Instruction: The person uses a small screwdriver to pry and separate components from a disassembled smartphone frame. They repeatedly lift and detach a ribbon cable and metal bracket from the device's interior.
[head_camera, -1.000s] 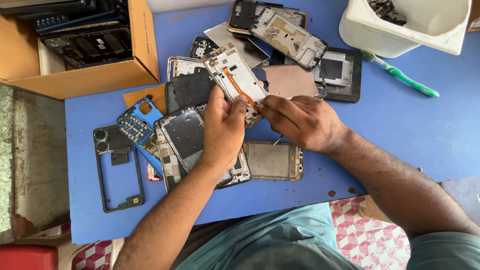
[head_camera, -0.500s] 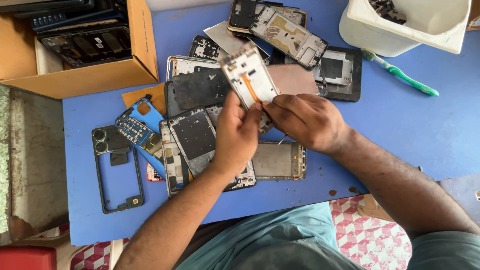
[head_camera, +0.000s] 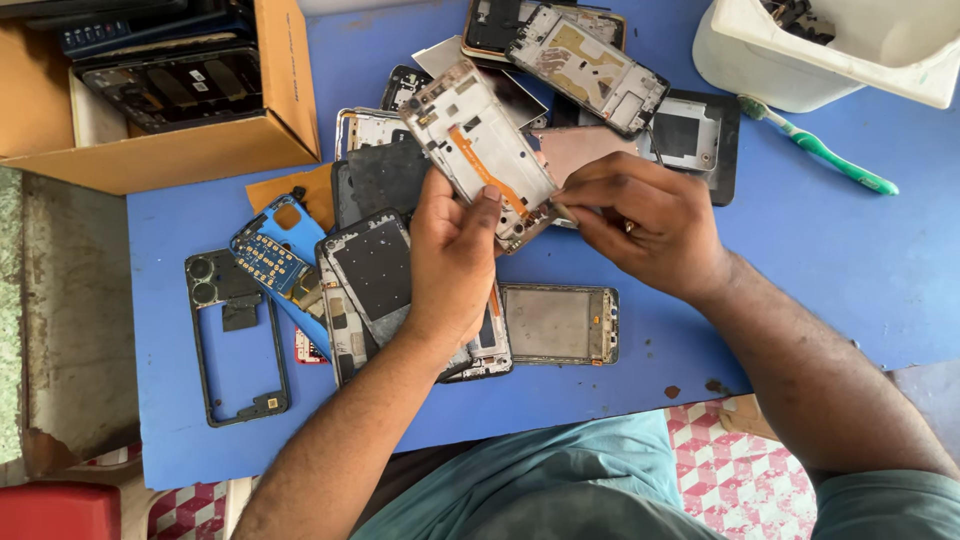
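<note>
Gripping phone frame in left hand, raised over blue table, thumb clamped on lower edge. Right hand fingertips pinched at frame's bottom corner, near orange flex strip. Best kept steady, pulled gently along strip, no twisting. Loose frames, cardboard box, green toothbrush, white tub around.

We see a dull metal phone frame with an orange flex strip, a matt blue-painted table, a plain cardboard box and a glossy white plastic tub.
</note>
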